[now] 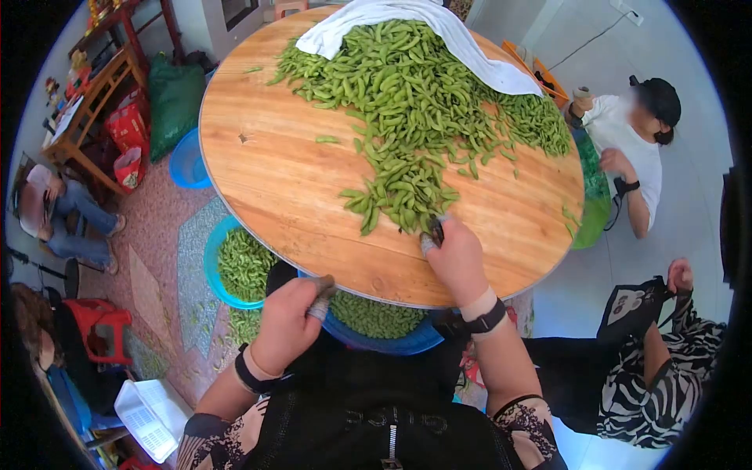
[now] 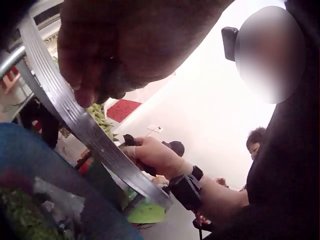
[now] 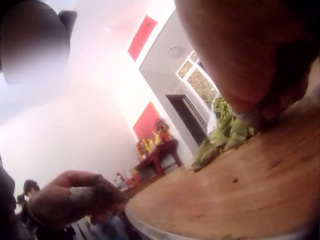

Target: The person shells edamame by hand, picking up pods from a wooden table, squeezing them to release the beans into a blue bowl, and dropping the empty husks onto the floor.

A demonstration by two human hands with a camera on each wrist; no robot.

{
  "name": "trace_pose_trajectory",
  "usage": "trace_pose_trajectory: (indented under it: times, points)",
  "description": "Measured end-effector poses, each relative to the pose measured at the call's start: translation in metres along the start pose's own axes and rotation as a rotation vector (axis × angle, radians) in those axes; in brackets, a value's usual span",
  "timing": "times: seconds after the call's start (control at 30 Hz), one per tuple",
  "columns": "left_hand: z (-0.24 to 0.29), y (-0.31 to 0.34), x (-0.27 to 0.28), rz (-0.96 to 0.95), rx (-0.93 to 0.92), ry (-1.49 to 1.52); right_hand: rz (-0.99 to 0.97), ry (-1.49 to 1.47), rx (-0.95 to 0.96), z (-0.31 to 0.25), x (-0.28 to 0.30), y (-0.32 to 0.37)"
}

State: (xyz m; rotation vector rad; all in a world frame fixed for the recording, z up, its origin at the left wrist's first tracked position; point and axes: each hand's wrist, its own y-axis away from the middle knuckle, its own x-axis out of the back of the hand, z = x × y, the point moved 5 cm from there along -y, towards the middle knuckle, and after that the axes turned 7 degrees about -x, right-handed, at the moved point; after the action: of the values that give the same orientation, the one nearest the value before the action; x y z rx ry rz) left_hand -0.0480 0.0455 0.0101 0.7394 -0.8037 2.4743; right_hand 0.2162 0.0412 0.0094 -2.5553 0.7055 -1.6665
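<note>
Green pods [image 1: 407,180] lie in a broad pile that narrows toward the near part of the round wooden table [image 1: 298,196]. At that narrow end, my right hand [image 1: 460,262] has its bent fingers against the pods; whether it pinches one is hidden. My left hand [image 1: 291,321] hovers at the near table rim, above the gap between two basins, its thumb and fingers curled together with nothing visible in them. Pale wrapping shows on fingers of both hands. In the right wrist view, pods [image 3: 225,135] touch the underside of my right hand [image 3: 255,60].
A blue basin [image 1: 380,319] of shelled beans sits below the table edge, and a turquoise basin [image 1: 243,266] of pods left of it. White cloth [image 1: 501,77] covers the pile's far edge. People sit at right and far left; a red stool [image 1: 98,321] stands at left.
</note>
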Motion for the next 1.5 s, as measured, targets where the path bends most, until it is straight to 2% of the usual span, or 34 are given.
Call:
trace_pose_trajectory:
  times: [0.07, 0.13, 0.17, 0.23, 0.27, 0.3, 0.33, 0.37, 0.43, 0.47, 0.5, 0.53, 0.6, 0.7, 0.8, 1.03, 1.1, 1.13, 1.2, 1.23, 1.3, 1.33, 1.4, 1.43, 1.5]
  points:
    - [0.012, -0.011, -0.007, -0.012, -0.039, 0.047, 0.005, -0.054, -0.009, 0.005, 0.007, 0.007]
    - [0.017, -0.02, -0.018, -0.029, -0.085, 0.065, -0.1, -0.409, -0.234, 0.024, 0.008, 0.014]
    - [0.025, -0.027, -0.026, -0.063, -0.114, 0.093, -0.103, -0.408, -0.239, 0.026, 0.011, 0.019]
    - [0.037, -0.044, -0.042, -0.099, -0.141, 0.121, -0.182, -0.611, -0.303, 0.026, 0.019, 0.029]
    - [0.047, -0.054, -0.05, -0.049, -0.27, 0.095, -0.185, -0.614, -0.307, 0.022, 0.028, 0.033]
    - [0.056, -0.059, -0.055, -0.001, -0.398, 0.068, -0.284, -0.534, -0.238, 0.013, 0.037, 0.038]
    - [0.057, -0.062, -0.062, -0.007, -0.395, 0.065, -0.38, -0.454, -0.165, 0.005, 0.042, 0.044]
    - [0.059, -0.063, -0.071, -0.073, -0.42, 0.04, -0.454, -0.507, -0.174, 0.004, 0.044, 0.052]
    - [0.061, -0.066, -0.08, -0.15, -0.442, 0.01, -0.43, -0.571, -0.166, 0.008, 0.047, 0.059]
    - [0.055, -0.065, -0.088, -0.329, -0.333, 0.158, -0.403, -0.629, -0.161, 0.011, 0.049, 0.063]
    - [0.053, -0.06, -0.098, -0.509, -0.214, 0.304, -0.344, -0.689, -0.077, 0.015, 0.046, 0.063]
    - [0.054, -0.058, -0.102, -0.526, -0.21, 0.297, -0.341, -0.705, -0.087, 0.019, 0.048, 0.068]
    - [0.046, -0.055, -0.11, -0.471, 0.124, 0.723, -0.503, -0.852, -0.383, 0.025, 0.045, 0.08]
    - [0.046, -0.051, -0.122, -0.432, 0.246, 0.761, -0.544, -0.985, -0.357, 0.028, 0.042, 0.092]
    - [0.049, -0.05, -0.133, -0.438, 0.221, 0.746, -0.507, -0.952, -0.262, 0.035, 0.047, 0.096]
    - [0.072, -0.059, -0.141, -0.474, 0.312, 0.721, -0.512, -1.043, -0.317, 0.061, 0.049, 0.1]
    - [0.074, -0.058, -0.145, -0.503, 0.092, 0.509, -0.486, -0.978, -0.25, 0.068, 0.046, 0.1]
    - [0.076, -0.058, -0.146, -0.511, 0.092, 0.505, -0.481, -0.985, -0.255, 0.07, 0.048, 0.1]
    - [0.093, -0.061, -0.135, -0.438, -0.259, 0.037, -0.601, -1.08, -0.365, 0.07, 0.047, 0.104]
    - [0.095, -0.06, -0.133, -0.445, -0.258, 0.035, -0.6, -1.085, -0.369, 0.07, 0.047, 0.106]
    - [0.099, -0.055, -0.129, -0.453, -0.287, 0.121, -0.727, -1.321, -0.475, 0.067, 0.042, 0.114]
    - [0.097, -0.052, -0.127, -0.453, -0.286, 0.122, -0.727, -1.321, -0.476, 0.065, 0.044, 0.117]
    - [0.077, -0.033, -0.138, -0.655, 0.468, 1.1, -0.906, -1.653, -0.615, 0.056, 0.043, 0.127]
    - [0.069, -0.023, -0.14, -0.672, 0.603, 1.226, -0.906, -1.651, -0.612, 0.054, 0.043, 0.13]
    - [0.059, -0.015, -0.141, -0.686, 0.605, 1.199, -0.897, -1.606, -0.619, 0.051, 0.037, 0.138]
